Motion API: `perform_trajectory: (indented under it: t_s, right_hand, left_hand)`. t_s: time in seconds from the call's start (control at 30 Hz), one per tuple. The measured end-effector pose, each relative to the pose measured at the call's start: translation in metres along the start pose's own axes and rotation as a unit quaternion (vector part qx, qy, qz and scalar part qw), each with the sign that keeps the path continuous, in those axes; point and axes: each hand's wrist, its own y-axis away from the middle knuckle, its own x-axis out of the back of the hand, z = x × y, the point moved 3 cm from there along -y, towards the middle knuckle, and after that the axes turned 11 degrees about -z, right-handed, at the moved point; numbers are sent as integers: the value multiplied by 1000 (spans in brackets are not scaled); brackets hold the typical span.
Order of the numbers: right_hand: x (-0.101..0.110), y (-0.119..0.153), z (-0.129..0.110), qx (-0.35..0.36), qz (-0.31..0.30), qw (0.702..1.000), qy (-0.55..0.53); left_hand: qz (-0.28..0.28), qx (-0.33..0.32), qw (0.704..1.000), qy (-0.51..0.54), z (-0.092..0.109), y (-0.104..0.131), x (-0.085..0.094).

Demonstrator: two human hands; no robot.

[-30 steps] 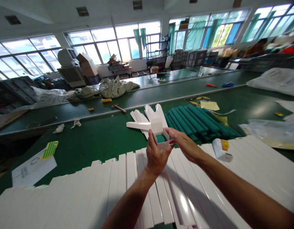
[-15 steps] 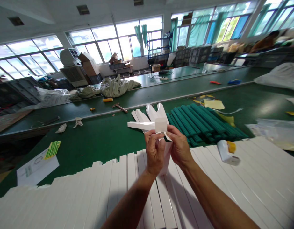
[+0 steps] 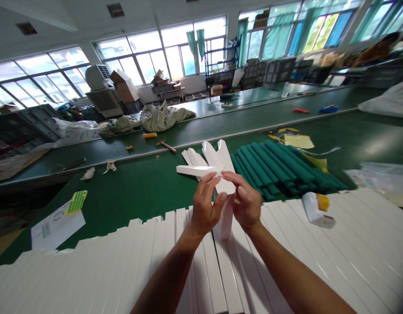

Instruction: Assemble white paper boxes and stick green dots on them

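Observation:
A narrow white carton (image 3: 226,220) stands upright between my hands, its top flap folded down over the end. My left hand (image 3: 205,201) grips its left side, with the fingertips at the flap's far edge and the thumb near the front. My right hand (image 3: 246,201) is closed around the right side, its index finger at the back edge of the flap. Long flat white cartons (image 3: 168,257) lie side by side beneath. Just beyond my hands, several white cartons (image 3: 194,170) with open ends lie fanned out.
Dark green ribbed rods (image 3: 276,163) are piled at right. A white-and-yellow tape dispenser (image 3: 315,209) rests on the cartons. Farther off are a hammer (image 3: 167,146), a paper sheet (image 3: 59,226) with a green-dotted card (image 3: 77,202), and a crumpled sack (image 3: 163,117).
The carton's top flap, raised before, is now folded down over the opening. Both hands have shifted with it, fingers now along the far edge. The view has turned slightly.

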Motion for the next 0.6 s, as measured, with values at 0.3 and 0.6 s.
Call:
perform_trajectory:
  t_s: [0.3, 0.6]
  right_hand:
    - [3, 11, 3, 3, -73, 987, 144]
    - [-12, 11, 2, 26, -70, 949, 306]
  left_hand:
    - [-82, -39, 995, -41, 8, -18, 18]
    - [-222, -30, 969, -107, 21, -33, 35]
